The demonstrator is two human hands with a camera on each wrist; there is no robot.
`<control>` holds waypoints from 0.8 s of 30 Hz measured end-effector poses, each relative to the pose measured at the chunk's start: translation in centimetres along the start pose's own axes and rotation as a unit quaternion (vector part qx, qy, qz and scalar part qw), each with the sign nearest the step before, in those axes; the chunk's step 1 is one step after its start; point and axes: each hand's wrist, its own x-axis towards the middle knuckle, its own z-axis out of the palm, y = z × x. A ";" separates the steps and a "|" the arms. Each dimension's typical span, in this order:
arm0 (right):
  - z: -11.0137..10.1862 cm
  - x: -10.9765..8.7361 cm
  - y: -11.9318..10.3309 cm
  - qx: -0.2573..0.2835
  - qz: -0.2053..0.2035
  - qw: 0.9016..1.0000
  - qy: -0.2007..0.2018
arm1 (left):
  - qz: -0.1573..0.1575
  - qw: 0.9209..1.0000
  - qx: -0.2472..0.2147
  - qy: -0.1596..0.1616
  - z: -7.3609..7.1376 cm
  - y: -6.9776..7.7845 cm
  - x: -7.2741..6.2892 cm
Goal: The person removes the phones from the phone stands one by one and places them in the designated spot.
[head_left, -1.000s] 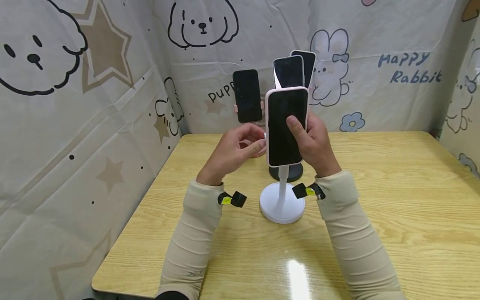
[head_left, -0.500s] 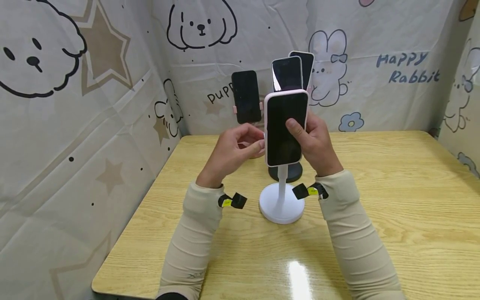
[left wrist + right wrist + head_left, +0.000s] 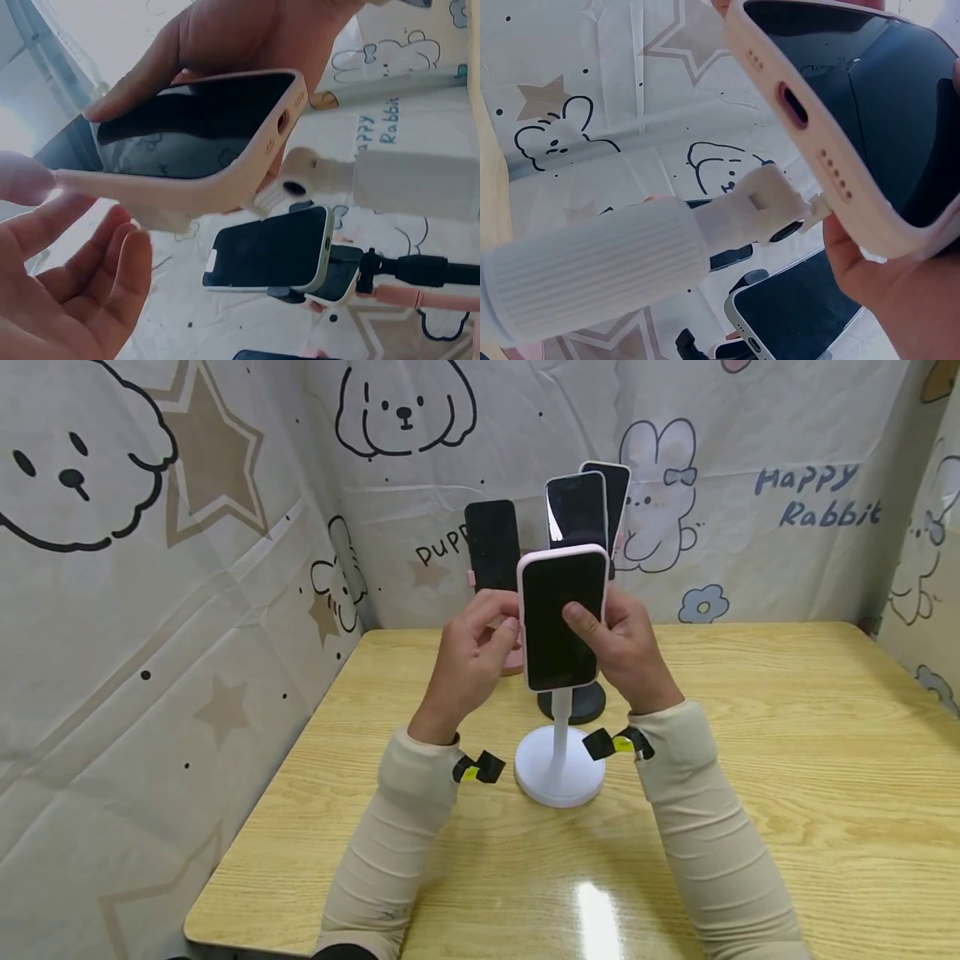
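A smartphone in a pale pink case [image 3: 551, 647] stands upright on a white phone stand [image 3: 558, 768], its dark screen facing me. My right hand [image 3: 633, 647] grips the phone's right side, thumb across the screen and fingers behind. At the left edge, my left hand [image 3: 476, 652] has its thumb and index finger on the case, pinching near the upper part; in the left wrist view its other fingers [image 3: 135, 266] curl loosely below the phone [image 3: 187, 135]. The stand's joint [image 3: 769, 202] sits behind the phone in the right wrist view. Its contact with the phone's back is partly hidden.
Behind stand more phones on stands: a black phone [image 3: 491, 539] in a pink holder, a light-rimmed phone [image 3: 577, 510] and another phone [image 3: 617, 497] farther back. A black round base [image 3: 588, 703] stands behind the white one. A patterned cloth [image 3: 795, 560] backs the wooden table [image 3: 787, 760].
The pink-cased phone and its stand have shifted slightly left, and the phone sits a little lower. My left hand has risen closer to its edge. My right hand keeps its grip.
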 end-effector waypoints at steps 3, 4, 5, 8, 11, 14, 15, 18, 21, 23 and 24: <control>0.0 -0.1 0.0 -0.004 0.002 1.000 -0.002 | 0.018 1.000 0.013 0.017 0.1 0.1 -0.1; 0.0 0.0 0.1 -0.007 0.001 1.000 -0.005 | 0.020 0.999 0.020 0.022 0.2 0.0 -0.1; 0.0 0.0 0.1 -0.013 -0.002 1.000 -0.009 | 0.022 0.999 0.027 0.028 0.2 0.0 -0.2; 0.1 0.2 0.2 -0.036 -0.015 0.999 -0.023 | 0.024 0.998 0.033 0.043 0.2 0.1 -0.1; 0.2 0.4 0.3 -0.061 -0.024 0.997 -0.034 | 0.034 0.997 0.038 0.061 0.3 0.1 -0.1; 0.2 0.4 0.3 -0.081 -0.026 0.996 -0.036 | 0.050 0.995 0.044 0.074 0.3 0.1 0.0; 0.2 0.3 0.2 -0.088 -0.025 0.995 -0.035 | 0.054 0.995 0.043 0.077 0.3 0.2 -0.1; 0.3 0.2 -0.2 -0.119 -0.021 0.992 -0.028 | 0.060 0.994 0.036 0.084 0.4 0.5 -0.1; 0.3 0.2 -1.0 -0.147 -0.032 0.988 -0.012 | 0.064 0.993 0.030 0.092 0.2 1.1 -0.3; 0.2 0.1 -1.7 -0.157 -0.050 0.986 0.007 | 0.066 0.993 0.024 0.095 0.1 1.4 -0.5; 0.1 0.1 -2.1 -0.161 -0.063 0.985 0.018 | 0.067 0.993 0.020 0.096 0.0 1.6 -0.5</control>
